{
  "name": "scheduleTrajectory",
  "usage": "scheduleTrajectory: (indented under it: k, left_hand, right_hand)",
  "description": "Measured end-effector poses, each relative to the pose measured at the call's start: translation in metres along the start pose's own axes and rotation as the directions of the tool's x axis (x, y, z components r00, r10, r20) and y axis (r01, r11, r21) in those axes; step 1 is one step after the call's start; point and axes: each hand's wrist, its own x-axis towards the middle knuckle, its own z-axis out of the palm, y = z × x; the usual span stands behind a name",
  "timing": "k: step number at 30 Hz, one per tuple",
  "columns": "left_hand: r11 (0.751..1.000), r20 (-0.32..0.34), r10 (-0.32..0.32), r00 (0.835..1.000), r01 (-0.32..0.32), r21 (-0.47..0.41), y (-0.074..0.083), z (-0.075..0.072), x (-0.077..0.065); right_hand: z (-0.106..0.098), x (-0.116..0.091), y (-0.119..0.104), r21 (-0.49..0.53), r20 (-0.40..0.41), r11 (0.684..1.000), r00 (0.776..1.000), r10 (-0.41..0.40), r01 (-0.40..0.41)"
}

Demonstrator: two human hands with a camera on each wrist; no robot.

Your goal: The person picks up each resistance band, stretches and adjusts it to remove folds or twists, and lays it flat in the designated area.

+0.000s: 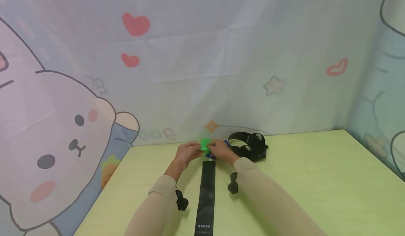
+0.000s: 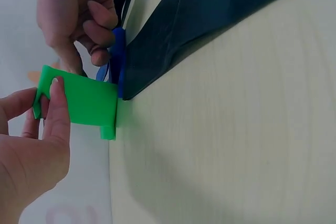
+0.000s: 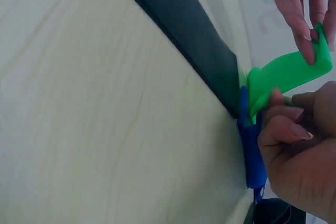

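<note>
A green elastic exercise band [image 1: 205, 144], bent over on itself, stands near the back edge of the table. My left hand [image 2: 39, 156] pinches its free end between thumb and fingers. On the other side, my right hand [image 3: 302, 156] pinches the band's edge near its lower part, with the remaining fingers curled; the exact contact is partly hidden. Beneath the right hand lies a blue band [image 3: 254, 156], mostly covered in the head view. A flat black band [image 1: 207, 194] marked X-Heavy stretches from the hands toward the front.
Right of the hands sits a looped black band [image 1: 240, 136] among other black items [image 1: 260, 151]. A printed cloth backdrop [image 1: 202, 71] rises behind the table [image 1: 300, 179]. Small black devices [image 1: 233, 183] hang from both sleeves.
</note>
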Motion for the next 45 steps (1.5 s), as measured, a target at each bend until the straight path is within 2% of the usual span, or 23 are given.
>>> scheduleTrajectory:
  k: [2, 6, 14, 16, 20, 24, 27, 32, 35, 38, 42, 45]
  left_hand:
    - [1.000, 0.001, 0.014, 1.000, -0.014, -0.017, 0.001, 0.000, -0.001]
    - [0.997, 0.029, 0.034, 0.999, -0.032, -0.066, 0.000, 0.002, -0.001]
    - [0.994, 0.141, 0.027, 0.990, -0.013, -0.105, 0.004, 0.009, -0.005]
    - [0.995, 0.169, 0.032, 0.985, -0.015, -0.101, 0.006, 0.011, -0.007]
    - [0.997, 0.250, 0.037, 0.968, -0.020, -0.069, 0.008, 0.010, -0.012]
    - [1.000, 0.343, 0.029, 0.939, -0.024, -0.021, 0.003, 0.004, -0.017]
    - [1.000, 0.376, 0.020, 0.926, -0.017, -0.012, -0.003, -0.002, -0.021]
    - [1.000, 0.433, -0.002, 0.901, -0.004, 0.012, -0.009, -0.011, -0.028]
    - [1.000, 0.482, -0.006, 0.876, -0.002, 0.015, -0.009, -0.012, -0.033]
    - [1.000, 0.510, -0.002, 0.860, 0.003, -0.001, -0.008, -0.011, -0.036]
    - [1.000, 0.519, -0.013, 0.855, 0.020, -0.006, -0.007, -0.010, -0.040]
    - [1.000, 0.522, -0.026, 0.853, 0.022, 0.013, -0.008, -0.010, -0.043]
  right_hand:
    - [0.000, -0.001, -0.001, 0.130, 0.076, 0.989, 0.995, 0.064, -0.074]
    - [0.000, -0.001, -0.005, 0.335, 0.178, 0.923, 0.975, 0.136, -0.190]
    - [0.000, 0.008, -0.005, 0.544, 0.204, 0.799, 0.964, 0.171, -0.257]
    - [0.000, 0.009, -0.006, 0.565, 0.202, 0.784, 0.964, 0.172, -0.258]
    - [-0.003, 0.008, -0.009, 0.585, 0.184, 0.776, 0.970, 0.158, -0.237]
    - [-0.006, 0.008, -0.012, 0.550, 0.176, 0.811, 0.977, 0.123, -0.202]
    - [-0.008, 0.007, -0.012, 0.523, 0.168, 0.834, 0.981, 0.103, -0.177]
    - [-0.008, 0.007, -0.010, 0.513, 0.136, 0.844, 0.985, 0.102, -0.158]
    - [-0.008, 0.009, -0.007, 0.524, 0.097, 0.839, 0.989, 0.108, -0.143]
    - [-0.011, 0.011, -0.005, 0.569, 0.062, 0.813, 0.992, 0.107, -0.124]
    - [-0.016, 0.012, -0.007, 0.624, 0.019, 0.776, 0.994, 0.105, -0.094]
    - [-0.021, 0.012, -0.010, 0.637, -0.014, 0.767, 0.994, 0.112, -0.078]
